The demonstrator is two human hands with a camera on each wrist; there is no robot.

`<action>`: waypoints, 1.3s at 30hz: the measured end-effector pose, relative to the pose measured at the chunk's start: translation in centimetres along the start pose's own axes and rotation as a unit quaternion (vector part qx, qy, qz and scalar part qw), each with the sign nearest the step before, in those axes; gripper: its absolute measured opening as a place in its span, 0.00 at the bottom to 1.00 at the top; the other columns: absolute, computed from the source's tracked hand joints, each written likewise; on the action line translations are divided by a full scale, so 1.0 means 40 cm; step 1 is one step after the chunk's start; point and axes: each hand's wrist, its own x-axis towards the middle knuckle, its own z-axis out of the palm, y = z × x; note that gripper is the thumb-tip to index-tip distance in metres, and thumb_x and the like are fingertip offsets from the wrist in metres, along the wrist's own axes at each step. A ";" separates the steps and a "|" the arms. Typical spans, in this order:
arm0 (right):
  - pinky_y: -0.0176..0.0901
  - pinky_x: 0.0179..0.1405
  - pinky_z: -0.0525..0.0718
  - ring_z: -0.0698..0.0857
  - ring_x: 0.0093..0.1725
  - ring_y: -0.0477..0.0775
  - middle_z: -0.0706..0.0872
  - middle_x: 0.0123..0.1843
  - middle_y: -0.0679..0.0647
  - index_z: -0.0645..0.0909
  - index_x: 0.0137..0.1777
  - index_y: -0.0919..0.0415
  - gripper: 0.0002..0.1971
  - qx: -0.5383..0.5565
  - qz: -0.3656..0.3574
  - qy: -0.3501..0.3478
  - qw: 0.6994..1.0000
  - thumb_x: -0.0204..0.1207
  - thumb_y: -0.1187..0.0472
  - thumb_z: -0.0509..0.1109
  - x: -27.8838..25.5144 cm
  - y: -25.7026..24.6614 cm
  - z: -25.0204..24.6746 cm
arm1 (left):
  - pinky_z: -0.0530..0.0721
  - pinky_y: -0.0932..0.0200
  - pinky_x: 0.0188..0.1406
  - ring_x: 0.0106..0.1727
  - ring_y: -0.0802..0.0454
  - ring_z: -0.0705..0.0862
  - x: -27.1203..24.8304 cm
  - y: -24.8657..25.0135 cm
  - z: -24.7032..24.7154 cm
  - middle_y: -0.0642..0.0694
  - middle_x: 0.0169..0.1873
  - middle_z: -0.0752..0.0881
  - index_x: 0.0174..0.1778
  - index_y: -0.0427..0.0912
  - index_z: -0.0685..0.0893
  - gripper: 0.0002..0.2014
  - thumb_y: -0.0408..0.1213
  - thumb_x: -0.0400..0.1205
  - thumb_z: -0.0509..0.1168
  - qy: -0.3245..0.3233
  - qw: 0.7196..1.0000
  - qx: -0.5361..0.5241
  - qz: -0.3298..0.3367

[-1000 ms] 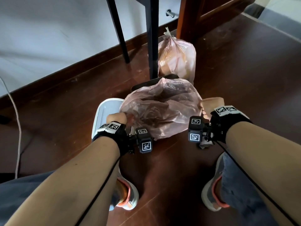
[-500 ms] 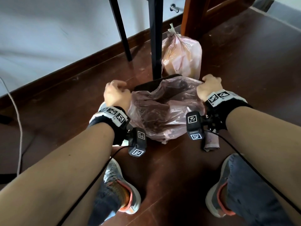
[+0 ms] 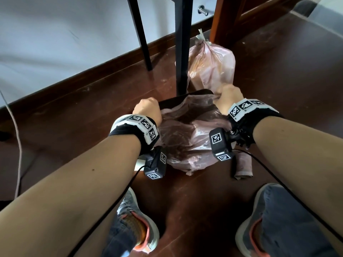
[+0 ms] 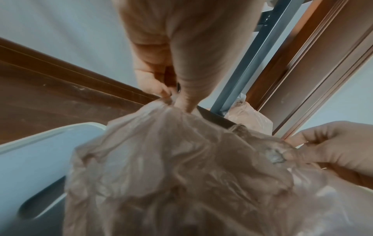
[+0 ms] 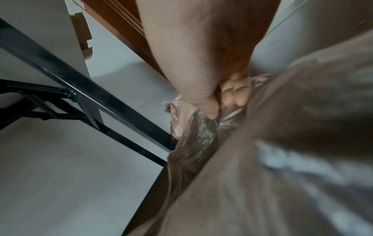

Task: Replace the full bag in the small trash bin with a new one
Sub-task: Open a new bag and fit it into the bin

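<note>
A thin pink new bag (image 3: 187,138) hangs open between my two hands over the small bin, whose dark rim (image 3: 185,96) shows at the far side. My left hand (image 3: 148,110) pinches the bag's left edge (image 4: 161,102) in a fist. My right hand (image 3: 229,97) grips the right edge, fingers curled round bunched plastic (image 5: 201,111). In the left wrist view the white bin body (image 4: 40,151) lies beside the bag. The tied full bag (image 3: 211,65) stands on the floor behind the bin.
Black table legs (image 3: 182,43) rise just beyond the bin, with a wooden door frame (image 3: 226,19) at the right. A roll of bags (image 3: 243,166) lies on the dark wood floor (image 3: 297,71). A white cord (image 3: 16,141) runs along the left. My shoes (image 3: 135,227) are near.
Both hands have moved away from me and apart with the bag's edges, from the near side of the bin to its far rim, stretching the bag open.
</note>
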 end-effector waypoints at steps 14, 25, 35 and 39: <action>0.36 0.22 0.83 0.81 0.25 0.48 0.81 0.27 0.58 0.81 0.38 0.67 0.05 0.425 0.186 -0.072 0.883 0.75 0.73 0.71 0.081 -0.019 -0.033 | 0.68 0.70 0.17 0.14 0.54 0.71 0.071 -0.079 -0.026 0.49 0.12 0.79 0.18 0.42 0.80 0.14 0.32 0.70 0.69 0.002 0.873 -0.431 -0.229; 0.52 0.57 0.83 0.82 0.66 0.66 0.82 0.67 0.63 0.72 0.74 0.66 0.25 0.390 0.146 -0.176 0.892 0.76 0.69 0.69 0.115 -0.001 0.019 | 0.83 0.51 0.40 0.33 0.47 0.82 0.127 -0.084 0.020 0.38 0.40 0.83 0.42 0.37 0.82 0.07 0.37 0.82 0.65 -0.171 0.746 -0.596 -0.242; 0.34 0.53 0.78 0.88 0.48 0.45 0.92 0.53 0.49 0.87 0.60 0.55 0.31 0.281 0.210 -0.377 0.857 0.61 0.37 0.79 0.078 0.093 0.032 | 0.79 0.46 0.60 0.42 0.42 0.83 0.075 -0.077 0.027 0.41 0.37 0.86 0.46 0.41 0.82 0.27 0.62 0.84 0.51 -0.331 0.771 -0.502 -0.210; 0.36 0.13 0.74 0.79 0.17 0.48 0.80 0.20 0.50 0.82 0.28 0.55 0.21 0.309 0.247 -0.322 0.860 0.73 0.40 0.70 0.030 0.079 -0.013 | 0.81 0.50 0.63 0.57 0.38 0.84 0.037 -0.065 0.003 0.39 0.56 0.87 0.58 0.39 0.84 0.27 0.60 0.78 0.62 -0.135 0.907 -0.341 -0.205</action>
